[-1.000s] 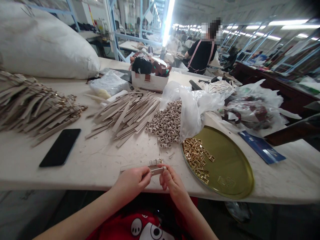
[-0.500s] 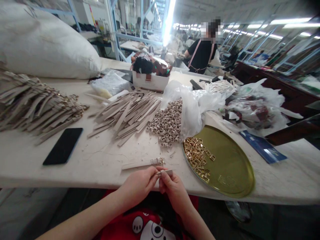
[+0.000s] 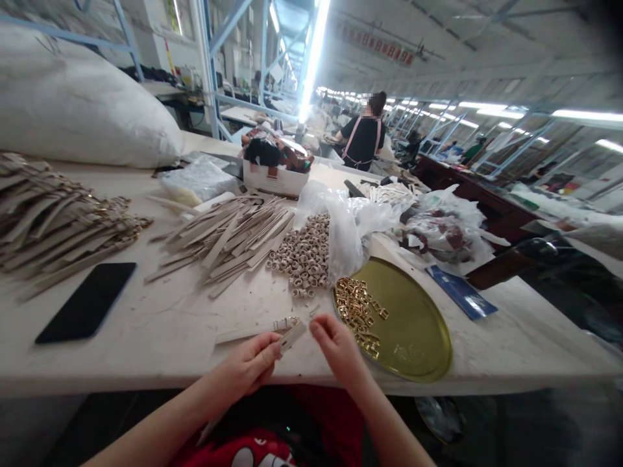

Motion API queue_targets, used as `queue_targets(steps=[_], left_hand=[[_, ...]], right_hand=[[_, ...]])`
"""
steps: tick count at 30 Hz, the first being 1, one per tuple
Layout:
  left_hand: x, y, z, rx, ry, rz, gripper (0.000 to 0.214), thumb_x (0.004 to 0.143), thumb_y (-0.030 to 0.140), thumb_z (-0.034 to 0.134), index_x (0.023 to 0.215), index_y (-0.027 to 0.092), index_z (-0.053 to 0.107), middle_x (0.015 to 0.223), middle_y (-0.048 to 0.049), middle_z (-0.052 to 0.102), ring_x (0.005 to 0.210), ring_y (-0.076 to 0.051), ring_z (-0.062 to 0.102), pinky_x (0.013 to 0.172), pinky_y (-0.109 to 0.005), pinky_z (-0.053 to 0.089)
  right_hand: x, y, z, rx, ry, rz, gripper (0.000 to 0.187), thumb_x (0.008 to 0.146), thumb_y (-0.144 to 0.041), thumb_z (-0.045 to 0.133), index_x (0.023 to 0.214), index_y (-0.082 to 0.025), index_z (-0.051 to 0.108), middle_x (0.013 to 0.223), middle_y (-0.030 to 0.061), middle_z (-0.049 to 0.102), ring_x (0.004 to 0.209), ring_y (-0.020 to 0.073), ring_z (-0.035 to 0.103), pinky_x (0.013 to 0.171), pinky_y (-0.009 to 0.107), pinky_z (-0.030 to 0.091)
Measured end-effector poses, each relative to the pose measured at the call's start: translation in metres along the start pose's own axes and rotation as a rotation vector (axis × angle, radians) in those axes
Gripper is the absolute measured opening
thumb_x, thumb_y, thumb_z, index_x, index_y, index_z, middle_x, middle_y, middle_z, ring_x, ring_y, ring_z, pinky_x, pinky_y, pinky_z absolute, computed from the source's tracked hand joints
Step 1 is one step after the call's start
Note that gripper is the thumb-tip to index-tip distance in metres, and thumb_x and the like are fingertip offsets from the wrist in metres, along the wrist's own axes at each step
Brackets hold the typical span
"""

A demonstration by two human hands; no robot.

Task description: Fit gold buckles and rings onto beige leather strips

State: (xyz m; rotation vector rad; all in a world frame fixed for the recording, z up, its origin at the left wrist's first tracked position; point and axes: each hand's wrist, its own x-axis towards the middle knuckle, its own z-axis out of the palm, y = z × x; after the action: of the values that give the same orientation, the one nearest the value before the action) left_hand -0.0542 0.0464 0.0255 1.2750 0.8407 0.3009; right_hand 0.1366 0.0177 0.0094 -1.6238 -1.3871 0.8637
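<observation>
My left hand is closed on a thin beige strap at the table's near edge, the strap's end sticking up to the right. My right hand hovers just right of that end, fingers curled, nothing visibly in them. A second strap with a gold buckle lies flat on the table just beyond my hands. Past it sit a heap of small beige loops, a pile of plain straps, and gold buckles on a round gold tray.
A black phone lies at the left. A big stack of buckled straps and a white sack fill the far left. Plastic bags, a white box and a blue card lie beyond. Another person stands far back.
My right hand has let go of the strap's end and moved slightly right. The view has tilted up and shifted, so the table sits further left in frame.
</observation>
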Motion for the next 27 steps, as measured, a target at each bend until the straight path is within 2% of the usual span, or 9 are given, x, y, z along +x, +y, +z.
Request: queue_targets(steps=[2, 3, 7, 10, 13, 16, 18, 22, 27], left_hand=[[0.004, 0.002, 0.000, -0.030, 0.049, 0.003, 0.039, 0.077, 0.054, 0.044, 0.084, 0.015, 0.048, 0.046, 0.0105, 0.029, 0.037, -0.004, 0.021, 0.036, -0.017, 0.014], [0.007, 0.003, 0.000, -0.037, 0.066, 0.010, 0.039, 0.075, 0.054, 0.046, 0.078, 0.016, 0.046, 0.046, 0.0107, 0.028, 0.038, -0.004, 0.020, 0.036, -0.017, 0.014], [0.016, 0.002, 0.002, -0.062, 0.097, 0.017, 0.040, 0.071, 0.057, 0.046, 0.072, 0.018, 0.041, 0.042, 0.0118, 0.027, 0.036, -0.004, 0.020, 0.036, -0.018, 0.014], [0.017, 0.006, -0.001, -0.108, 0.082, -0.031, 0.041, 0.073, 0.058, 0.044, 0.076, 0.018, 0.039, 0.047, 0.0094, 0.042, 0.034, -0.003, 0.030, 0.036, -0.017, 0.021], [0.022, 0.013, -0.004, -0.164, 0.065, -0.044, 0.040, 0.075, 0.057, 0.044, 0.080, 0.018, 0.039, 0.067, 0.0027, 0.056, 0.041, -0.004, 0.044, 0.041, -0.017, 0.029], [0.036, 0.020, -0.003, -0.166, 0.105, 0.015, 0.037, 0.075, 0.053, 0.047, 0.077, 0.017, 0.040, 0.066, 0.0036, 0.053, 0.040, -0.003, 0.040, 0.039, -0.016, 0.025], [0.045, 0.024, -0.001, -0.166, 0.133, 0.049, 0.034, 0.075, 0.050, 0.049, 0.075, 0.017, 0.041, 0.061, 0.0058, 0.048, 0.038, -0.002, 0.034, 0.038, -0.017, 0.023], [0.048, 0.023, 0.001, -0.097, 0.135, 0.025, 0.030, 0.078, 0.047, 0.045, 0.076, 0.017, 0.042, 0.057, 0.0067, 0.043, 0.040, -0.004, 0.031, 0.038, -0.017, 0.024], [0.030, 0.009, -0.001, 0.172, 0.241, 0.071, 0.027, 0.082, 0.041, 0.041, 0.071, 0.017, 0.046, 0.056, 0.0057, 0.042, 0.050, -0.008, 0.036, 0.047, -0.019, 0.029]], right_hand=[[0.028, 0.007, -0.024, -0.481, 0.241, 0.004, 0.022, 0.083, -0.036, 0.044, 0.077, -0.018, 0.056, 0.071, 0.0022, 0.058, 0.065, 0.0152, 0.052, 0.059, 0.026, 0.035], [0.043, 0.012, -0.033, -0.669, 0.294, 0.034, 0.018, 0.083, -0.032, 0.045, 0.078, -0.018, 0.056, 0.076, 0.0042, 0.060, 0.068, 0.0166, 0.053, 0.060, 0.026, 0.035], [0.080, 0.031, -0.046, -0.799, 0.309, 0.088, 0.008, 0.074, -0.020, 0.052, 0.069, -0.016, 0.057, 0.076, 0.0100, 0.061, 0.068, 0.0203, 0.055, 0.058, 0.028, 0.033], [0.079, 0.038, -0.049, -0.803, 0.303, 0.075, 0.012, 0.077, -0.020, 0.048, 0.070, -0.016, 0.056, 0.076, 0.0086, 0.060, 0.068, 0.0194, 0.054, 0.059, 0.028, 0.033], [0.061, 0.035, -0.053, -0.482, 0.236, 0.042, 0.016, 0.080, -0.031, 0.047, 0.075, -0.018, 0.055, 0.072, 0.0039, 0.058, 0.065, 0.0172, 0.052, 0.059, 0.027, 0.035], [0.040, 0.022, -0.046, 0.159, 0.050, 0.130, 0.021, 0.078, -0.039, 0.053, 0.076, -0.019, 0.053, 0.061, -0.0020, 0.053, 0.053, 0.0121, 0.045, 0.052, 0.025, 0.034], [0.028, 0.012, -0.032, 0.456, -0.052, 0.221, 0.022, 0.075, -0.040, 0.058, 0.077, -0.019, 0.053, 0.061, -0.0032, 0.053, 0.050, 0.0094, 0.043, 0.050, 0.023, 0.034], [0.015, 0.001, 0.002, 0.717, -0.144, 0.265, 0.021, 0.070, -0.036, 0.066, 0.076, -0.019, 0.055, 0.066, -0.0017, 0.059, 0.054, 0.0088, 0.047, 0.053, 0.023, 0.037], [0.012, 0.000, 0.026, 0.938, -0.080, 0.387, 0.021, 0.066, -0.032, 0.070, 0.079, -0.019, 0.059, 0.073, -0.0010, 0.062, 0.058, 0.0085, 0.051, 0.056, 0.022, 0.042]])
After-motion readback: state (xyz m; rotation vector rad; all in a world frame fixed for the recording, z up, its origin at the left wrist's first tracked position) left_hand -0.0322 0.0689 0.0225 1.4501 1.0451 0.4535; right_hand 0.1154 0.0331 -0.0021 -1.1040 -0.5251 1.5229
